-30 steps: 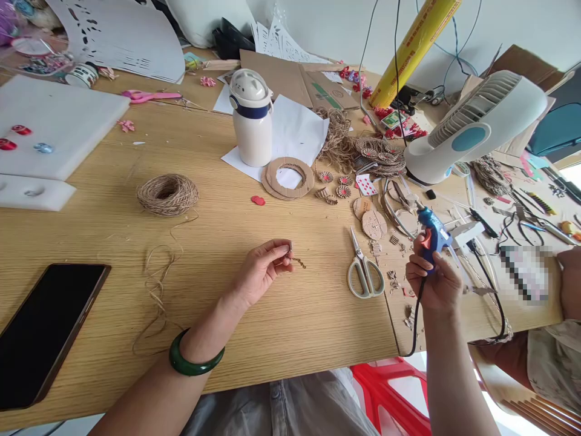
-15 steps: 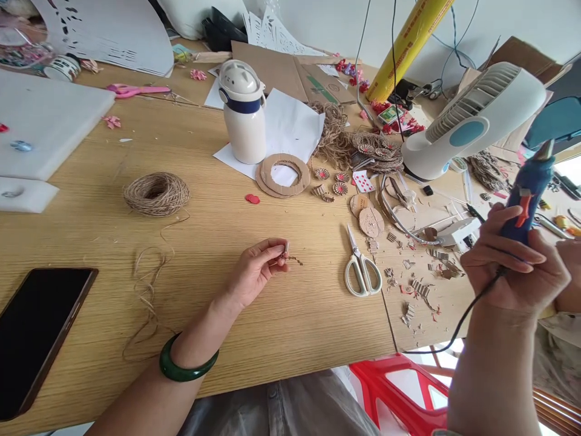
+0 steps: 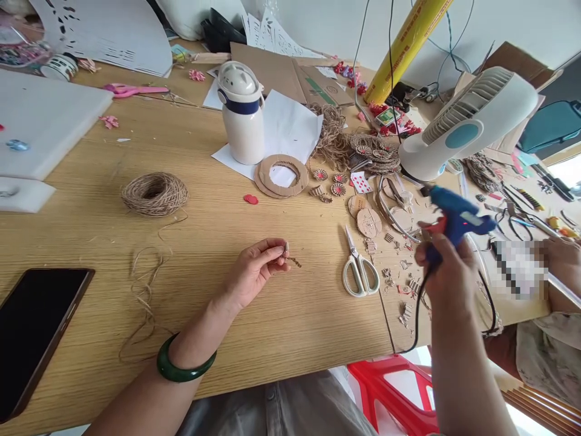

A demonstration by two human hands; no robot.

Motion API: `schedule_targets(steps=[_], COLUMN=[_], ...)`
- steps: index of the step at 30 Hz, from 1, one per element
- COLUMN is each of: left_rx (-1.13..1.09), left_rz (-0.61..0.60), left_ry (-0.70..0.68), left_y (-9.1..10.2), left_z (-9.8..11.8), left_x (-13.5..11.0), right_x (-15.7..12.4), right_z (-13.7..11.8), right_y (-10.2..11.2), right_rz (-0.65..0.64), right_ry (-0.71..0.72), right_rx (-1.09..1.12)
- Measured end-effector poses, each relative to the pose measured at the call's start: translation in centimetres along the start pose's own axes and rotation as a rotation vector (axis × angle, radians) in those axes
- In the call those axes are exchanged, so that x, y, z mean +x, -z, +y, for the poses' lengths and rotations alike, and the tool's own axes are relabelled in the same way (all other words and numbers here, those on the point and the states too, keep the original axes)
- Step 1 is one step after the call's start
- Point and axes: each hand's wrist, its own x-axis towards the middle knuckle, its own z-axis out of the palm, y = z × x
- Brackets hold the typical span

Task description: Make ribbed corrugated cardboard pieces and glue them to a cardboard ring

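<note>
My left hand (image 3: 253,269), with a dark green bangle (image 3: 181,368) on its forearm, pinches a small strip of corrugated cardboard (image 3: 295,262) above the table. The strip's wavy end sticks out to the right of the fingertips; the rest is mostly hidden by them. In my right hand (image 3: 447,266) is a blue hot glue gun (image 3: 459,218), its nozzle pointing left and its black cord hanging down. White-handled scissors (image 3: 361,269) lie on the table between the hands. Cardboard discs (image 3: 369,223) and cardboard scraps (image 3: 405,313) lie close to the glue gun.
A ball of twine (image 3: 155,194) and a phone (image 3: 43,339) lie at left. Cardboard rings (image 3: 295,181) rest before a white bottle (image 3: 244,130). Behind the glue gun stands a white fan (image 3: 467,130). Another person's arm (image 3: 560,275) is at far right; a red stool (image 3: 390,387) is below.
My right hand has swung the glue gun left and downward, and its nozzle has turned from pointing up to pointing left. My left hand keeps its pinch on the cardboard strip.
</note>
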Motion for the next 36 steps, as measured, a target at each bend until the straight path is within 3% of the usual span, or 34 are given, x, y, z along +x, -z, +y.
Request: schedule_targets(steps=[4, 11, 15, 19, 23, 30, 36], left_rx=[0.024, 0.022, 0.016, -0.001, -0.026, -0.053, -0.049], left_rz=[-0.036, -0.044, -0.069, -0.046, -0.023, -0.013, 0.016], left_ry=[-0.005, -0.041, -0.025, -0.039, -0.039, -0.058, -0.094], left_y=[0.1, 0.2, 0.2, 0.1, 0.0, -0.2, -0.1], left_z=[0.0, 0.2, 0.2, 0.4, 0.6, 0.6, 0.5], left_x=[-0.1, 0.1, 0.2, 0.3, 0.4, 0.4, 0.5], right_x=[-1.0, -0.5, -0.6, -1.5, -2.9, -5.4, -6.4], right_z=[2.6, 2.8, 3.5, 4.3, 4.8, 5.1, 5.0], right_y=[-0.7, -1.6, -2.5, -4.1, -5.6, -6.2, -6.1], right_rz=[-0.136, -0.375, -0.394, -0.490, -0.688, -0.958, -0.999], right_ry=[-0.116, -0.249, -0.218, -0.295, -0.394, -0.294, -0.313], right_rx=[0.004, 0.187, 0.276, 0.231, 0.177, 0.019, 0.017])
